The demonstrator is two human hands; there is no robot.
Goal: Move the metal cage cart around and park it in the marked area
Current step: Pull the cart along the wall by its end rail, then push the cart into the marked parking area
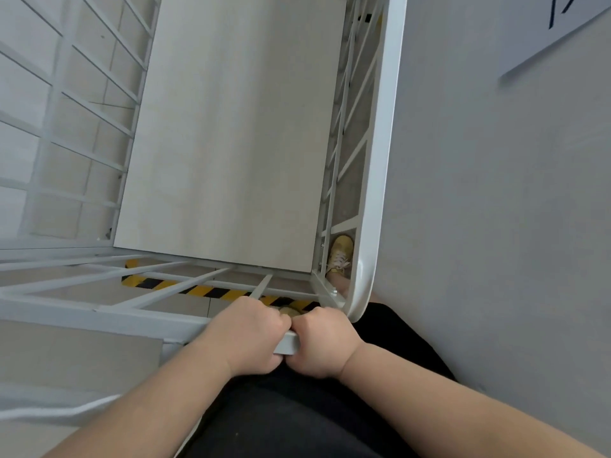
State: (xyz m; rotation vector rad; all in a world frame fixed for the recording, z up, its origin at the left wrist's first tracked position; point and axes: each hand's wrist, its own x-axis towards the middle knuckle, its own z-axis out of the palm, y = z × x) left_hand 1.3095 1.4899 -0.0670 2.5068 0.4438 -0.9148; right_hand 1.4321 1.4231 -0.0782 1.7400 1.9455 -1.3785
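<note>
Two hands — left hand, right hand — each grip closed on one cage cart rail, one striped tape line

Cage cart is occupying the centre, its base panel lying inside the barred sides. Near top rail is running from 9 o'clock toward 5 o'clock. Left hand and right hand are sitting side by side on that rail, touching. Floor tape is lying beneath the near side. A shoe is standing at 4 o'clock, outside the cart corner. Wall is flanking the cart at 3 o'clock.
</note>
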